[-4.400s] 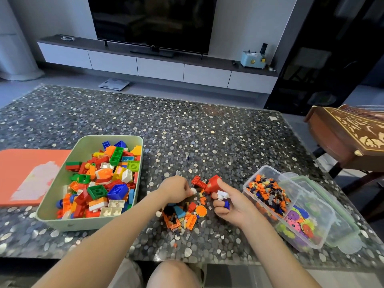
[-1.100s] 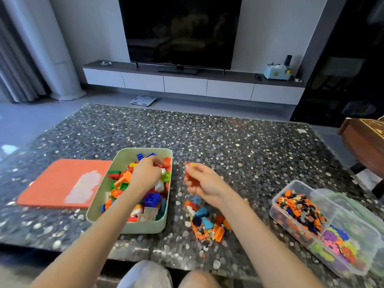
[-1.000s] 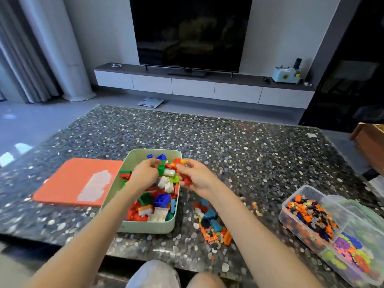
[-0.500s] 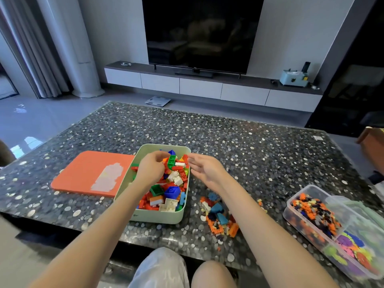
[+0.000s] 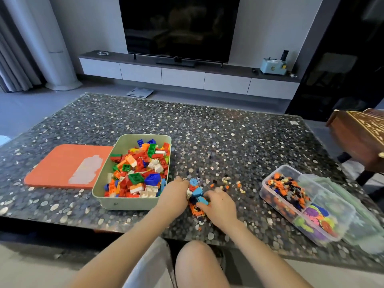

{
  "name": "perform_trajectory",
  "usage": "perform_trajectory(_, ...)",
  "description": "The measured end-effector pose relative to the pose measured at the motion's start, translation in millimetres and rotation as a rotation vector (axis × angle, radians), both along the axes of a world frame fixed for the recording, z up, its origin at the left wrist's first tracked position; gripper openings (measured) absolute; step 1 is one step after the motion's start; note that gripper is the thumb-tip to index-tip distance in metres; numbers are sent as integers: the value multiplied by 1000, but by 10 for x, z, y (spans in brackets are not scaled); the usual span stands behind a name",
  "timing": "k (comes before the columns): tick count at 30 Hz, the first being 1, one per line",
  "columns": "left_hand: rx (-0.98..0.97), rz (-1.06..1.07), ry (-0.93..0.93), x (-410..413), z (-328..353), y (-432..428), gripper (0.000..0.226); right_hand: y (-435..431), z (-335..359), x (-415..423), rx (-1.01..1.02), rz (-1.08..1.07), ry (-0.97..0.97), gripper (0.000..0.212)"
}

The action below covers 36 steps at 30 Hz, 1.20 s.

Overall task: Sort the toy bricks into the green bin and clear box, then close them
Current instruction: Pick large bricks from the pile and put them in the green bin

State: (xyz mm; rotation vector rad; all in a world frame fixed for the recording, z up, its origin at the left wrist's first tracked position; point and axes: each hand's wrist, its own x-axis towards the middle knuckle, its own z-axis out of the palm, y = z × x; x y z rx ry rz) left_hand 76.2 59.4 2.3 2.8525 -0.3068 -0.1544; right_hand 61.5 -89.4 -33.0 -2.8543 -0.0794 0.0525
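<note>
Fingers [image 5: 217,192] of the right hand [image 5: 221,205]: curled down onto the loose bricks [image 5: 196,193], thumb against a blue brick [image 5: 203,201]; whether it is actually gripped cannot be told. Left hand [image 5: 176,194]: fingers bent into the same heap from its left edge, tips hidden, hold cannot be told. Loose bricks: small mixed pile on the table [image 5: 228,138], between green bin and clear box, a few strays scattered to the right. Green bin [image 5: 128,204]: open, just left of the left hand, heaped with larger bricks. Clear box [image 5: 278,203]: open, well right of the pile, two compartments, tiny bricks in the far one, flower-shaped pieces in the near one. Clear lid [image 5: 365,227]: lying against the box's right side. Orange lid [image 5: 60,163]: flat, just left of the bin.
</note>
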Motion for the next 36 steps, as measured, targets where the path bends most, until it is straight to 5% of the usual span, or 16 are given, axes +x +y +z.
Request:
perform_trajectory(8,185,-60,-5,235,-198,-129,31,-53,-70,188,80,-109,-89,29)
perform_trajectory(13,107,4,10,385,-233,-123,21,-203,23,313,393,-179,-124,17)
perform_trajectory(16,-121,158,14,435,-176,-128,18,-177,103,376,630,-142,-35,8)
perform_trajectory(20,-452,313,94,454,-124,-104,20,-99,112,487,289,94,84,37)
perform_trajectory(25,-954,459,327,521,-50,-87,24,-51,85,525,-41,243,65,38)
perform_trajectory(33,-810,440,174,550,-37,-165,31,-160,79,547,-27,121,-20,34)
perform_trajectory(36,-763,379,121,567,57,-178,28,-204,142,533,290,-46,153,36)
